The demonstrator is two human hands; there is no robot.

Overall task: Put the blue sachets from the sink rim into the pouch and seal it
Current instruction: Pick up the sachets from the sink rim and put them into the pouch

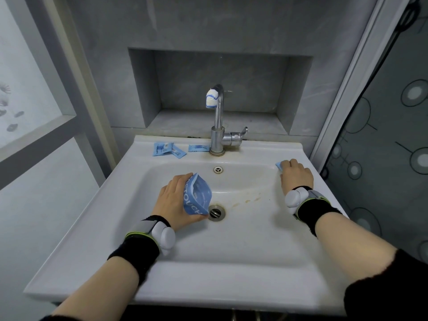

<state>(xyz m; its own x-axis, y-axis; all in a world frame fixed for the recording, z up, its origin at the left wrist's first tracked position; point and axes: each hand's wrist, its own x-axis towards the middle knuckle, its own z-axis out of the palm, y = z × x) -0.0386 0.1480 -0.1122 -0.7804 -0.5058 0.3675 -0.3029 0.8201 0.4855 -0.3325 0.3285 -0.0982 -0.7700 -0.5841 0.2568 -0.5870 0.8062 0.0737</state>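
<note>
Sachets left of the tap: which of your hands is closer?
Left. The left hand holds the pouch over the basin, in front of those sachets; the right hand touches another sachet on the right rim.

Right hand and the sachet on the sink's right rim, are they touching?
Touching. The head view shows the fingers of the right hand bent over the sachet on the sink rim, covering most of it.

Passable over open basin (254,228). Blocked at mid back rim (266,149) by upright tap (217,117), seemingly just beside nearest sachet (199,148).
</note>
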